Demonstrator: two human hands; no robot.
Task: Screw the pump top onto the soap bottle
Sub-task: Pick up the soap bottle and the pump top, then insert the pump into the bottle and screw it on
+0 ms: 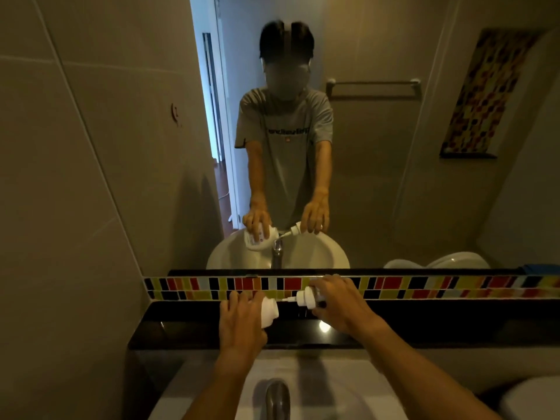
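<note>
Nearest the camera, ahead of the faucet (277,397) and white sink (333,386): two bare forearms reaching forward over the basin. Beyond the faucet, over the black bench (188,331): left hand (241,321) wrapped round the white soap bottle (269,312), bottle tilted, neck pointing right. Right of the faucet line: right hand (336,304) gripping the white pump top (304,298) by its upper part, held sideways, collar facing the bottle. Thin dip tube pointing left toward the bottle mouth; tip just beside the opening, entry not discernible. Pump top and bottle not yet joined, small gap between collar and neck. Both held above the bench, not resting on it. Bright light glare on the bench under the right hand. Behind the bench: strip of coloured mosaic tiles (424,287). Farther back, above the tiles: mirror (378,177) repeating the same two-handed hold over the reflected basin.
</note>
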